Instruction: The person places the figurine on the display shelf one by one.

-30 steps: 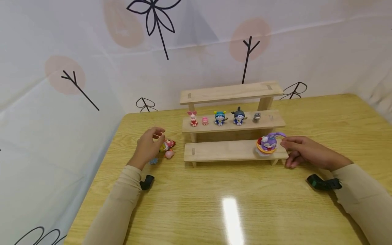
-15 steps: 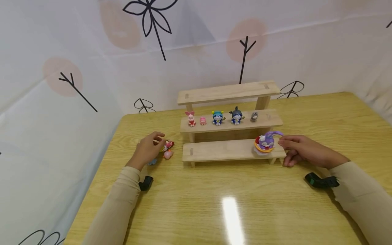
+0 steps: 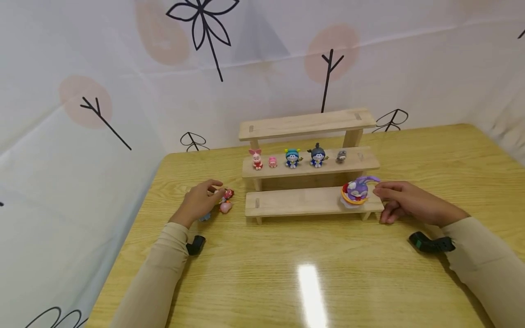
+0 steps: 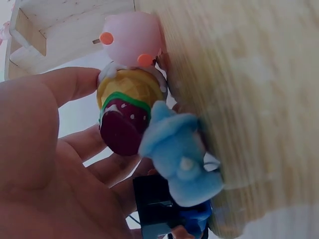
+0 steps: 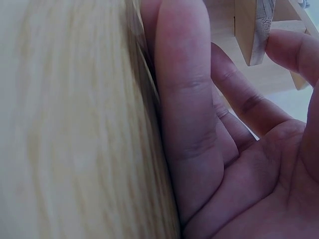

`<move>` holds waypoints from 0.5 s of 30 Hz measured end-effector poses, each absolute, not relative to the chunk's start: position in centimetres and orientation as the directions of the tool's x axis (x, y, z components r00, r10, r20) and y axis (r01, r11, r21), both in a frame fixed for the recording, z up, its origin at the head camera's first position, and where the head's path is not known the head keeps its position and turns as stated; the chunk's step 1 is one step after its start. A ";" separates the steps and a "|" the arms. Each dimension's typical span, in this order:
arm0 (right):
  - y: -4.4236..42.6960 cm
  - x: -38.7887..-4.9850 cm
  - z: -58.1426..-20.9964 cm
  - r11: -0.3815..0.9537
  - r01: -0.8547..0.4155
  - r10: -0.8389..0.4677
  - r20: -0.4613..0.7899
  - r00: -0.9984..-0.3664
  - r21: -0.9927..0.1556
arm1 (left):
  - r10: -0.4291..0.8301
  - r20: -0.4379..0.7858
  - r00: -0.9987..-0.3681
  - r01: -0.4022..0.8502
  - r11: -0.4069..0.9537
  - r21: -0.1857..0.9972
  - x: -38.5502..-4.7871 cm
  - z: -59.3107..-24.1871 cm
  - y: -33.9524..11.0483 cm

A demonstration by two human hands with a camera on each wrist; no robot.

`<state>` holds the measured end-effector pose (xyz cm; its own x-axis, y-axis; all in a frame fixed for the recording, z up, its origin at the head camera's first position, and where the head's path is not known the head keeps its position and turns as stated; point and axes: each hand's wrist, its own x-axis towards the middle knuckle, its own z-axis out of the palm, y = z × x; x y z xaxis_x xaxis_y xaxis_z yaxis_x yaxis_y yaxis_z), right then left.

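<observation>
In the left wrist view my left hand pinches a small figurine with a yellow waffle-patterned body, green trim and a dark red end. Its thumb touches one side, with the fingers behind. Right beside it are a light blue animal figurine and a pink rounded figurine with orange feet. In the head view this hand is low over the table, left of a three-tier wooden shelf. My right hand is at the lowest board's right end, thumb touching the board, fingers against the table.
A purple rabbit figurine sits on the lowest tier by my right hand. Along the middle tier stand several figurines, among them a pink pig-like one and a dark-haired one. A patterned cloth hangs behind the table.
My left hand has lowered slightly onto the figurines, thumb and fingers closing in. My right hand keeps its place at the shelf end. The whole view has shifted a little.
</observation>
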<state>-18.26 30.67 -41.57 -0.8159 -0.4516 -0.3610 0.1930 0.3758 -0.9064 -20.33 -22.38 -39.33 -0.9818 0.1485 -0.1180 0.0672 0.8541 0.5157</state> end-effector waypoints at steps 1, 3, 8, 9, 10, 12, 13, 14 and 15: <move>30.7 -18.2 -41.6 0.375 0.190 -0.454 -0.359 -0.815 -0.907 | 0.151 -0.125 -0.981 0.065 0.854 0.517 -20.3 -39.4 -22.4; 30.7 -18.2 -41.7 0.374 0.187 -0.457 -0.356 -0.815 -0.908 | 0.156 -0.132 -0.979 0.067 0.855 0.514 -20.3 -39.4 -22.5; 30.7 -18.4 -41.7 0.382 0.178 -0.452 -0.351 -0.820 -0.907 | 0.159 -0.132 -0.978 0.068 0.851 0.520 -20.3 -39.3 -22.4; 30.7 -18.4 -41.6 0.384 0.178 -0.451 -0.352 -0.820 -0.906 | 0.157 -0.133 -0.979 0.065 0.850 0.523 -20.3 -39.3 -22.4; 30.7 -18.5 -41.6 0.385 0.179 -0.450 -0.353 -0.820 -0.905 | 0.155 -0.136 -0.978 0.062 0.849 0.525 -20.3 -39.3 -22.4; 30.7 -18.5 -41.6 0.389 0.181 -0.450 -0.357 -0.819 -0.903 | 0.159 -0.140 -0.977 0.062 0.848 0.527 -20.3 -39.3 -22.4; 30.7 -18.5 -41.6 0.390 0.182 -0.450 -0.359 -0.818 -0.903 | 0.160 -0.142 -0.977 0.063 0.848 0.527 -20.4 -39.3 -22.4; 30.7 -18.5 -41.6 0.391 0.182 -0.450 -0.360 -0.817 -0.902 | 0.160 -0.144 -0.977 0.061 0.847 0.528 -20.4 -39.4 -22.3; 30.7 -18.5 -41.6 0.393 0.182 -0.450 -0.361 -0.817 -0.901 | 0.161 -0.145 -0.976 0.061 0.845 0.531 -20.4 -39.4 -22.3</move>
<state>-18.47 30.73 -41.64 -0.8170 -0.4495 -0.3612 0.1822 0.3931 -0.9013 -20.44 -22.34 -39.42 -0.9762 0.1613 -0.1450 0.0608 0.8453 0.5308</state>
